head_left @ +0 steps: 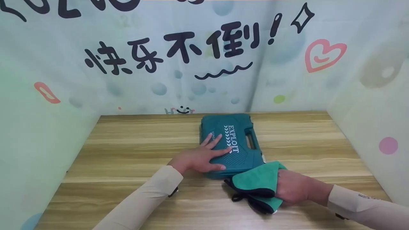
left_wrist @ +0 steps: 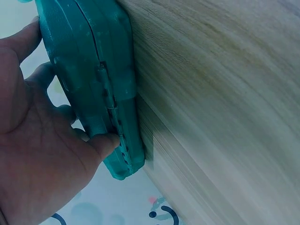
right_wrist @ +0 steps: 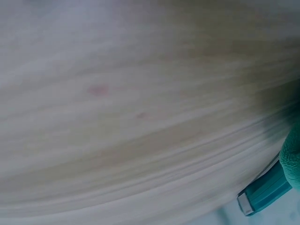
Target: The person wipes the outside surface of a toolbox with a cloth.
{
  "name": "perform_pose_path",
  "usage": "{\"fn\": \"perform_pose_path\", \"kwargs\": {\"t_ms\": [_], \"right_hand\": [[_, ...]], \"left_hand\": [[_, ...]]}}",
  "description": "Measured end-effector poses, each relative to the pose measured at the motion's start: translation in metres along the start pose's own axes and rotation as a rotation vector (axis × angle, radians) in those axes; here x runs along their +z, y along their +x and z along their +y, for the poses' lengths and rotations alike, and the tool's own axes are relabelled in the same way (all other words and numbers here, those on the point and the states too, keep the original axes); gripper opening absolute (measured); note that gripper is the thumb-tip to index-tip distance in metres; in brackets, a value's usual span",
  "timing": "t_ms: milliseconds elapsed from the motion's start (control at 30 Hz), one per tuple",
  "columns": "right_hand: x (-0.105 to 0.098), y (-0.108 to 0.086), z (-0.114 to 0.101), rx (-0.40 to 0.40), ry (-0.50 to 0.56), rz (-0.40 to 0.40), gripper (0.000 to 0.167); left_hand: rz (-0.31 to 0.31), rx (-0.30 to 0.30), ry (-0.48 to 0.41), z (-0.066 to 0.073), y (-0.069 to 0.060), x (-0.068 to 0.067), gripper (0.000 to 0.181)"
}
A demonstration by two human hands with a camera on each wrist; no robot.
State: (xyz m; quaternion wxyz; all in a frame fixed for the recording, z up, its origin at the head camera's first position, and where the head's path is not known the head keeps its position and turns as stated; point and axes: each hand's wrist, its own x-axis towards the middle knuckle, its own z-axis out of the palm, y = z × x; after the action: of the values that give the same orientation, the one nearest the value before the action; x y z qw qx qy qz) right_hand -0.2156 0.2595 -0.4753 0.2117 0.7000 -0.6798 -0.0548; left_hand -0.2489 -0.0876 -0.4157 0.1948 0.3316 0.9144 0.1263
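A closed teal case (head_left: 238, 163) with white lettering lies flat on the wooden table. My left hand (head_left: 201, 158) rests on its lid with fingers spread; in the left wrist view the hand (left_wrist: 42, 136) lies along the hinged side of the case (left_wrist: 93, 61). At the case's near right corner, my right hand (head_left: 292, 187) grips a green cloth (head_left: 255, 179) with black edging, its folds hanging over the table. The right wrist view shows only a bit of the cloth (right_wrist: 293, 159) and a case corner (right_wrist: 267, 190); the right hand is out of that view.
The wooden table (head_left: 134, 137) meets a printed curtain (head_left: 179, 86) behind the case. Pale fabric walls (head_left: 364, 105) rise on the left and right sides of the table.
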Motion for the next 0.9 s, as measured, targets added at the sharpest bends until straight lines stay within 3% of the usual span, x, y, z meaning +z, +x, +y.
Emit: {"fn": "perform_pose_path", "kwargs": {"t_ms": [333, 600, 900], "right_hand": [[0.009, 0.048, -0.013, 0.098, 0.023, -0.086, 0.022], [0.012, 0.081, -0.020, 0.202, 0.134, -0.121, 0.050], [0.020, 0.114, -0.022, 0.176, 0.116, -0.132, 0.041]], "left_hand": [[0.007, -0.011, 0.001, -0.001, 0.000, 0.001, 0.070], [0.016, -0.007, 0.003, -0.001, -0.001, 0.002, 0.069], [0.034, 0.047, 0.002, -0.001, -0.002, 0.001, 0.065]]}}
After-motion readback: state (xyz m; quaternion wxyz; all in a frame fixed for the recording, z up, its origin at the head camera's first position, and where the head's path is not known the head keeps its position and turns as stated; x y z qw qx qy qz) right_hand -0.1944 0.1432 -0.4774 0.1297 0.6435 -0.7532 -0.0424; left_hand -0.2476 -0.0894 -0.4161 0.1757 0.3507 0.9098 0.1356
